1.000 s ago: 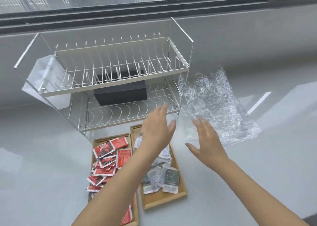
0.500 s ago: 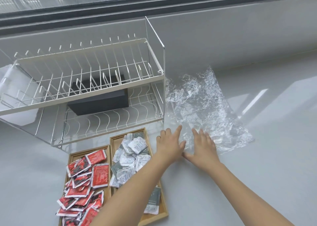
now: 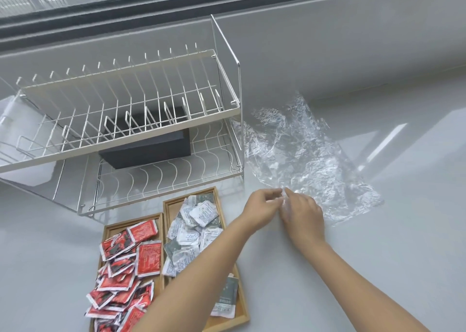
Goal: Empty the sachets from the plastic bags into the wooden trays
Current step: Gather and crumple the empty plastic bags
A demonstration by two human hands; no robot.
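Note:
A crumpled clear plastic bag (image 3: 300, 155) lies flat on the grey counter, right of the dish rack. My left hand (image 3: 262, 208) and my right hand (image 3: 301, 212) meet at its near corner, both pinching the plastic edge. Two wooden trays sit side by side near me: the left tray (image 3: 111, 227) holds several red sachets (image 3: 126, 263), the right tray (image 3: 171, 203) holds several white and grey-green sachets (image 3: 194, 226). My left forearm crosses over the right tray and hides part of it.
A white two-tier wire dish rack (image 3: 131, 120) stands behind the trays with a dark box (image 3: 148, 150) on its lower tier. A wall and window sill run along the back. Grey counter (image 3: 378, 256) spreads to the right.
Both hands came down from the air onto the bag's near edge, then their fingers closed on its corner. The view shifted, so rack and trays sit further left.

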